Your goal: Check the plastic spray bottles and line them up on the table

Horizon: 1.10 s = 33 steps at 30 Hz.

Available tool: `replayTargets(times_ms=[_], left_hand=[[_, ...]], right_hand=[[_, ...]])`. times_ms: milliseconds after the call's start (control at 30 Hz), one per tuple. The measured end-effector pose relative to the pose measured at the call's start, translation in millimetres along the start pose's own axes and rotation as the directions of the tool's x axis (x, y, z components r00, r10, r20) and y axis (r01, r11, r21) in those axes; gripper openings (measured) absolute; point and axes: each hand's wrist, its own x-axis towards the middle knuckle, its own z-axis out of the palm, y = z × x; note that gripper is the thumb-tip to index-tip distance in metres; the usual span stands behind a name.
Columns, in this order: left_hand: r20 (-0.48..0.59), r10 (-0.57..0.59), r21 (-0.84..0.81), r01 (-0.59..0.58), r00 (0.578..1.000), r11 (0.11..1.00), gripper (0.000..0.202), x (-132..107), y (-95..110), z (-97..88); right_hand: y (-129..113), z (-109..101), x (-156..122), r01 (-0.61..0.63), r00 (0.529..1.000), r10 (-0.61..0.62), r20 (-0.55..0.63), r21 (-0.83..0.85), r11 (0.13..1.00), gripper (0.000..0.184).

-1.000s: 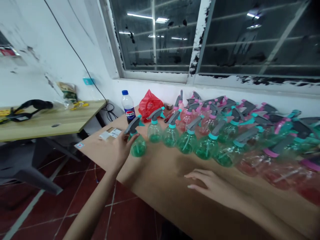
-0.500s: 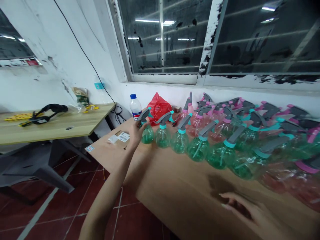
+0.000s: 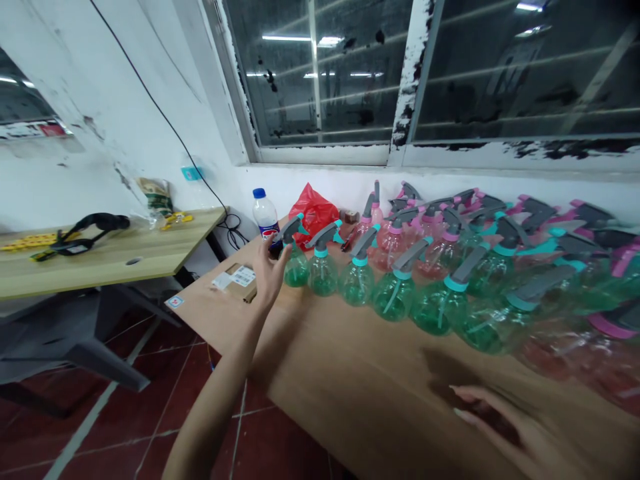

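Note:
My left hand (image 3: 269,270) hovers with fingers spread just left of the leftmost green spray bottle (image 3: 296,259), which stands at the end of a row of several green spray bottles (image 3: 395,283) with grey triggers on the brown table (image 3: 350,373). It holds nothing and appears a little apart from the bottle. Behind that row stand several pink spray bottles (image 3: 400,230). My right hand (image 3: 500,427) lies flat and open on the table at the lower right, holding nothing.
A cola bottle with a blue cap (image 3: 265,217) and a red plastic bag (image 3: 314,208) sit behind the row. A small cardboard box with labels (image 3: 239,279) lies at the table's left end. A wooden desk (image 3: 100,257) with black straps stands to the left.
My left hand set the leftmost green bottle into the row's end and has let go, fingers now spread. My right hand slid toward the lower right along the table.

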Motion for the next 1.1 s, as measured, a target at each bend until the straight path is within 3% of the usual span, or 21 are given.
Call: replayTargets(times_ms=[100,300,433,567,733,933,1100], left_hand=[[-0.090,0.025,0.033,-0.022,0.996,0.999,0.033,-22.7,10.1,-5.7],[0.161,0.097,0.103,-0.115,0.982,0.988,0.031,-53.5,37.4,14.5],[0.224,0.095,0.236,-0.148,0.970,0.960,0.047,-48.6,55.5,29.1],[0.254,0.051,0.367,-0.145,0.966,0.919,0.045,-40.2,63.4,33.7],[0.293,-0.046,0.495,-0.111,0.955,0.862,0.030,-35.6,69.7,29.1],[0.321,-0.130,0.583,-0.087,0.938,0.808,0.030,-30.0,83.2,20.0],[0.362,-0.163,0.598,-0.094,0.918,0.796,0.031,-26.7,91.9,22.8]], right_hand=[[-6.7,-3.9,7.0,0.069,0.994,-0.067,0.084,-0.016,0.997,0.030],[-29.6,-2.9,11.7,0.110,0.987,-0.116,0.109,0.060,0.992,0.031],[-30.1,-3.7,2.1,0.111,0.987,-0.119,0.112,0.075,0.991,0.029],[-23.9,-8.0,-8.0,0.075,0.990,-0.082,0.114,0.059,0.995,0.028],[-26.4,-15.3,-12.6,0.078,0.989,-0.089,0.115,0.105,0.991,0.028],[-34.5,-23.3,-10.4,0.084,0.987,-0.104,0.122,0.153,0.985,0.029],[-39.1,-31.0,-10.4,0.096,0.982,-0.119,0.148,0.155,0.983,0.030]])
